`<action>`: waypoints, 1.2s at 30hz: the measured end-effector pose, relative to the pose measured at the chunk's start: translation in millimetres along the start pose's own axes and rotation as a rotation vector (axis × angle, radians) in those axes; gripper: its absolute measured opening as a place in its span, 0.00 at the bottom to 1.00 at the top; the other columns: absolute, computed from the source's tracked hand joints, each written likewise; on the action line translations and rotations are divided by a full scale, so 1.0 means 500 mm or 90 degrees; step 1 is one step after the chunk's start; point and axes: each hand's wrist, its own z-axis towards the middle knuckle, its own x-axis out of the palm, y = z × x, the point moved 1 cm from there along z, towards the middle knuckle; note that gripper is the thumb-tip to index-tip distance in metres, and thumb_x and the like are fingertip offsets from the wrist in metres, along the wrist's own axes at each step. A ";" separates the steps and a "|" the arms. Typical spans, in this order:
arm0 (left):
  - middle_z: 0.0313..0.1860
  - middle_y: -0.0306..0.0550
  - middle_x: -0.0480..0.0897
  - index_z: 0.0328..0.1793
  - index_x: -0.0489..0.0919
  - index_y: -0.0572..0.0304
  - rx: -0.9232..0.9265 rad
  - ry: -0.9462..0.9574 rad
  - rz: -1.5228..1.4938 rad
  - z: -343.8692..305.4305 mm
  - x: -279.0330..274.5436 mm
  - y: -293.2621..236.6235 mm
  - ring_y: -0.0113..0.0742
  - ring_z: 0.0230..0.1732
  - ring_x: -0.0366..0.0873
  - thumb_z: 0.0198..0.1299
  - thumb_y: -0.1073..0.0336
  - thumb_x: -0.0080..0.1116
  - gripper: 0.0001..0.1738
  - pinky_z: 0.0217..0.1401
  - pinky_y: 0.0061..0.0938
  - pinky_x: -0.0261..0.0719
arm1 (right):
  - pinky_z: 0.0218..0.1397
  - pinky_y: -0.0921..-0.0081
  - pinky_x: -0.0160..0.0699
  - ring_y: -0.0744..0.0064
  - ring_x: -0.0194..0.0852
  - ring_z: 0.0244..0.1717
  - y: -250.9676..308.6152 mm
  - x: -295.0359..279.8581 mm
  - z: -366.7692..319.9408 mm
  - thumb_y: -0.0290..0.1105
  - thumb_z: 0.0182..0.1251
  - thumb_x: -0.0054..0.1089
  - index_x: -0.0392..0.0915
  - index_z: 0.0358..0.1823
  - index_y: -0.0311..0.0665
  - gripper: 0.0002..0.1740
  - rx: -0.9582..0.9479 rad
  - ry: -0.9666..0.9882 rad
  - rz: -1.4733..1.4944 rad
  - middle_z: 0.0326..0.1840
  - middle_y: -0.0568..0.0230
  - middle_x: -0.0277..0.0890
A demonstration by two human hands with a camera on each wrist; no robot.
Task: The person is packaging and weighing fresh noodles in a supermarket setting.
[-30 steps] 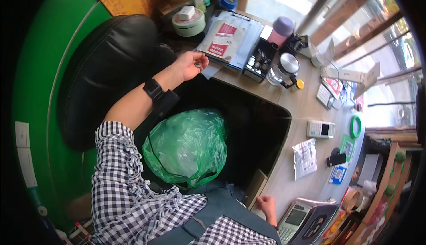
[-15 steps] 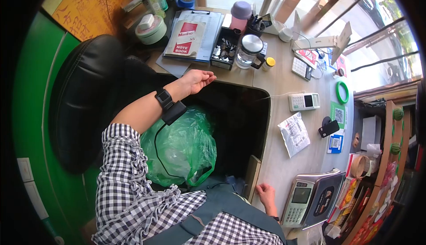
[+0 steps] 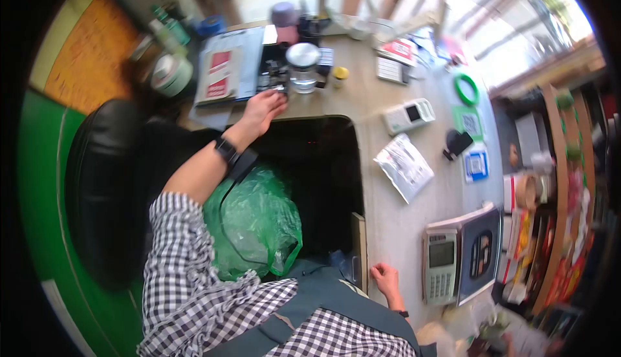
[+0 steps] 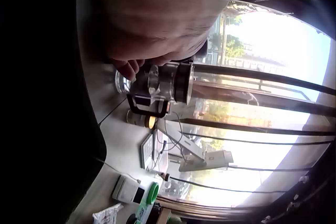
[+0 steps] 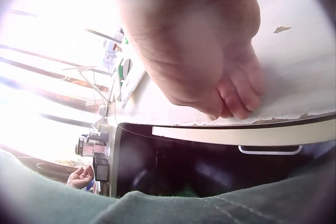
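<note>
My left hand (image 3: 264, 110) reaches over the desk's near edge, fingertips right at a black box (image 3: 272, 75) of coins. In the left wrist view its fingers (image 4: 127, 69) are bent in front of a glass jug (image 4: 167, 83) with a dark handle. I cannot tell whether a coin is between them. My right hand (image 3: 387, 278) rests at the desk edge near the drawer front (image 5: 210, 133), its fingers (image 5: 239, 95) loosely curled with nothing in them. A green plastic bag (image 3: 255, 221) bulges below my left forearm.
A notebook (image 3: 220, 74) lies on a clipboard left of the box. A yellow-capped jar (image 3: 339, 76) stands right of the jug. Farther right are a payment terminal (image 3: 409, 116), a white packet (image 3: 405, 166) and a scale (image 3: 442, 263). A black chair (image 3: 107, 195) stands at left.
A small round metallic thing showed in my left hand one second ago. That hand has moved right along the desk edge to the coin box. The head view has turned; my right hand stays put.
</note>
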 end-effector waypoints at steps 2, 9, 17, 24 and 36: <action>0.36 0.35 0.79 0.53 0.79 0.61 -0.008 0.054 0.156 -0.093 0.065 0.020 0.22 0.35 0.73 0.67 0.64 0.59 0.12 0.38 0.19 0.71 | 0.36 0.72 0.79 0.71 0.81 0.28 -0.023 0.004 -0.005 0.34 0.64 0.61 0.83 0.36 0.35 0.09 -0.056 0.003 -0.051 0.26 0.61 0.83; 0.26 0.29 0.64 0.45 0.73 0.59 -0.046 0.526 0.119 -0.335 0.298 0.030 0.14 0.21 0.58 0.73 0.64 0.51 0.07 0.21 0.13 0.53 | 0.38 0.58 0.77 0.49 0.80 0.32 -0.069 0.029 -0.022 0.35 0.59 0.59 0.82 0.33 0.37 0.09 -0.168 -0.055 -0.042 0.30 0.49 0.81; 0.35 0.40 0.69 0.31 0.69 0.61 0.106 0.729 0.175 -0.797 0.587 -0.012 0.21 0.26 0.62 0.59 0.76 0.51 0.05 0.25 0.12 0.53 | 0.43 0.57 0.78 0.49 0.81 0.37 -0.183 -0.009 -0.223 0.34 0.56 0.62 0.82 0.32 0.36 0.09 -0.113 -0.192 0.062 0.32 0.51 0.82; 0.19 0.47 0.76 0.26 0.78 0.64 0.090 1.205 0.095 -1.170 0.729 0.115 0.33 0.18 0.68 0.58 0.71 0.56 0.08 0.23 0.24 0.63 | 0.42 0.62 0.78 0.53 0.82 0.37 -0.454 0.030 -0.448 0.37 0.60 0.63 0.83 0.40 0.38 0.12 0.010 -0.293 0.114 0.35 0.52 0.83; 0.29 0.41 0.79 0.29 0.78 0.56 0.274 1.457 -0.209 -1.374 0.762 0.196 0.31 0.26 0.75 0.61 0.73 0.54 0.08 0.34 0.29 0.67 | 0.36 0.68 0.77 0.68 0.80 0.28 -0.562 0.021 -0.571 0.35 0.61 0.61 0.82 0.36 0.33 0.11 0.097 -0.339 0.284 0.26 0.58 0.82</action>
